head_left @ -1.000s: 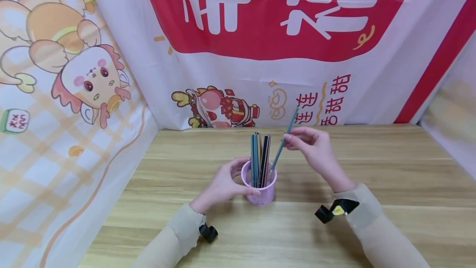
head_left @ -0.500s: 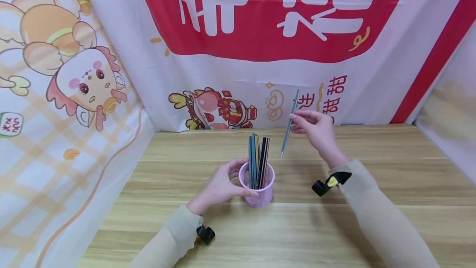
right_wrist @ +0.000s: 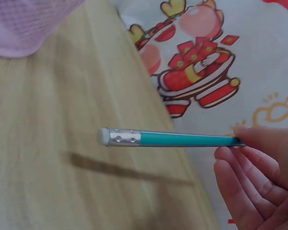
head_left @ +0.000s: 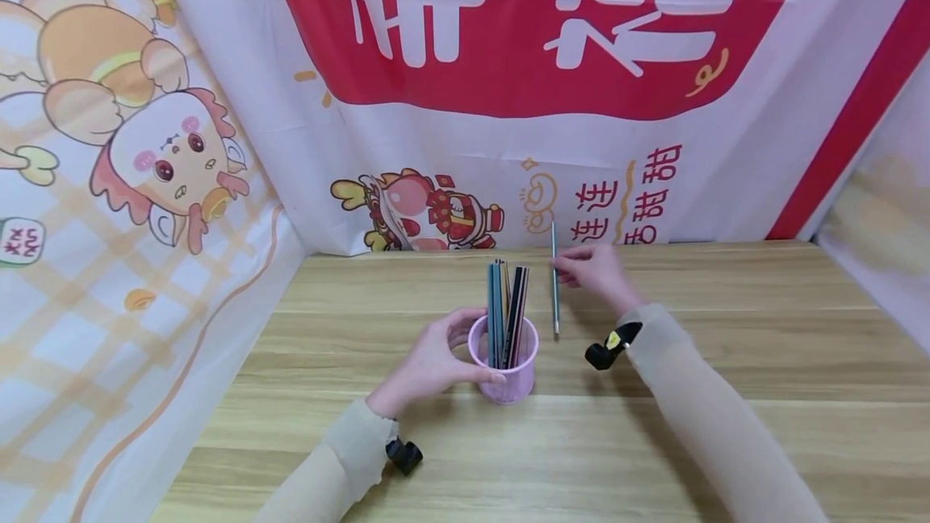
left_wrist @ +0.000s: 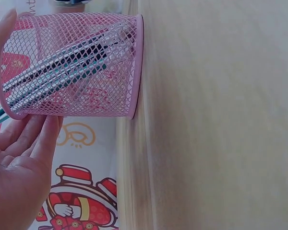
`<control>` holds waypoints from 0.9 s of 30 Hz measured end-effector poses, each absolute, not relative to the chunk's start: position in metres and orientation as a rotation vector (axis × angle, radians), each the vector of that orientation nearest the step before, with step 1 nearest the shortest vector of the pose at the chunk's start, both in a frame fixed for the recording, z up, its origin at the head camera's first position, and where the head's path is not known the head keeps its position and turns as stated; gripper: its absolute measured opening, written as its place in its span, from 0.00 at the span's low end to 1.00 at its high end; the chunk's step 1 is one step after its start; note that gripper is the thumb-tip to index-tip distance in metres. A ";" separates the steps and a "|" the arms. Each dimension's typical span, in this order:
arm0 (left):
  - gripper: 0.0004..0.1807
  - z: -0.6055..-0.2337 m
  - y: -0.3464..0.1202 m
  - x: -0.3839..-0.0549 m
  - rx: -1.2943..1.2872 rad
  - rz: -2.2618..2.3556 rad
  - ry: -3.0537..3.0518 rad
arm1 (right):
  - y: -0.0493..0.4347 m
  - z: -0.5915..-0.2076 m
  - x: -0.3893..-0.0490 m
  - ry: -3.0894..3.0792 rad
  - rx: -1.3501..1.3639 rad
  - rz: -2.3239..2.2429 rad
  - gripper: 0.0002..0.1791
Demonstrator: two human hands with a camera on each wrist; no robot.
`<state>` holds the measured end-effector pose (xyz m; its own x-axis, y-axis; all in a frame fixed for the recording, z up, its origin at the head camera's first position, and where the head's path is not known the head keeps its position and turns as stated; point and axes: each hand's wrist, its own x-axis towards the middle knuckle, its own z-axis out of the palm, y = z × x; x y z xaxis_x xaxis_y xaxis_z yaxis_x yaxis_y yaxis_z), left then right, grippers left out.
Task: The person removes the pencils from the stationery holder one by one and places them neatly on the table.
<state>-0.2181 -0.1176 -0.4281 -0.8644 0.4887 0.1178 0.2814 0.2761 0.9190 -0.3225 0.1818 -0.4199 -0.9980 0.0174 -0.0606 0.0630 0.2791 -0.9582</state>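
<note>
A pink mesh pencil cup (head_left: pixel 511 386) stands upright on the table, with several pencils (head_left: pixel 506 309) leaning inside it. My left hand (head_left: pixel 429 361) grips the cup's left side, thumb along the front near the rim; in the left wrist view the mesh cup (left_wrist: pixel 86 103) shows pencils through its wall. To the right of the cup, my right hand (head_left: pixel 594 271) pinches a teal pencil (head_left: pixel 555 297) between thumb and fingers. That pencil's white eraser (right_wrist: pixel 104 136) and silver ferrule point toward the person, and its shadow falls on the wood below, apart from it.
The wooden table (head_left: pixel 763 329) extends on both sides of the hands. A printed white and red cloth (head_left: pixel 429 127) hangs along the back edge, and a patterned cloth (head_left: pixel 145 329) covers the left side. Black wrist cameras sit on both sleeves.
My right hand has lifted the teal pencil out of the cup, then brought it lower and turned it nearly straight, right of the cup. The left hand keeps its grip on the cup.
</note>
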 end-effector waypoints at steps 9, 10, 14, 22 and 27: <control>0.49 -0.428 -0.117 -0.219 0.716 1.647 2.347 | 0.173 -0.451 -0.327 2.401 0.222 -1.834 0.17; 0.49 -0.428 -0.117 -0.219 0.714 1.646 2.347 | 0.173 -0.453 -0.327 2.408 0.238 -1.822 0.17; 0.49 -0.428 -0.116 -0.219 0.714 1.638 2.350 | 0.171 -0.458 -0.329 2.476 0.287 -1.749 0.16; 0.51 -0.429 -0.116 -0.220 0.712 1.632 2.361 | 0.164 -0.454 -0.323 2.646 0.276 -1.628 0.14; 0.50 -0.428 -0.117 -0.220 0.720 1.641 2.347 | 0.161 -0.453 -0.321 2.646 0.302 -1.638 0.14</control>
